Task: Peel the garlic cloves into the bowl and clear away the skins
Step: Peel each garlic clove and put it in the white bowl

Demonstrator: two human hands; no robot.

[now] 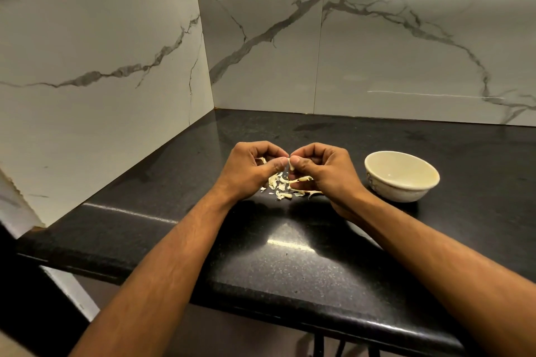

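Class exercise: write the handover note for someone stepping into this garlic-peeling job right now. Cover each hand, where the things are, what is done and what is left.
Left hand and right hand: both pinch one garlic clove between them, above the counter.
Skins: a loose pile on the counter under the hands.
Bowl: to the right, apart from the hands; no cloves show inside it.
Done: some peeling, judging by the pile.
Left: finish this clove, drop it in the bowl, clear the skins.

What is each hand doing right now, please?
Left hand: closed, pinching the garlic clove.
Right hand: closed, pinching the same clove above the skins.
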